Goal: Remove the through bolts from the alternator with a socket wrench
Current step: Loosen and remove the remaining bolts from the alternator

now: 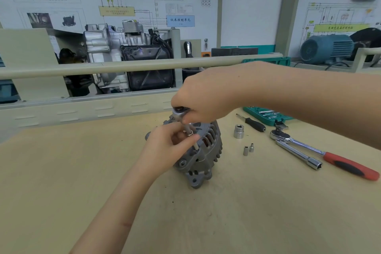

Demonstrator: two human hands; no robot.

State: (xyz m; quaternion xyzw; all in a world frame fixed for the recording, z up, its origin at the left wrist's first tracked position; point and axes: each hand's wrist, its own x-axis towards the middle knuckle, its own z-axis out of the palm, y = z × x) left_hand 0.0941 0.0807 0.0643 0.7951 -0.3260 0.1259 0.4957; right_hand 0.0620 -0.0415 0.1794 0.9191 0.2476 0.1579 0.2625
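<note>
Midway through, by the look of it: left hand (165,146) pinching the thin extension bar (190,132) just above the alternator (204,150), standing at the middle of the wooden bench (82,171). Right hand (206,97) curled over the ratchet head (179,112), socket seated on a bolt near the housing edge. No loose bolts visible. Handle hidden under the palm; bolt head too small to make out. Further right, spare sockets (238,131), red-handled ratchet (321,151), tool case (268,116) lying unused.
</note>
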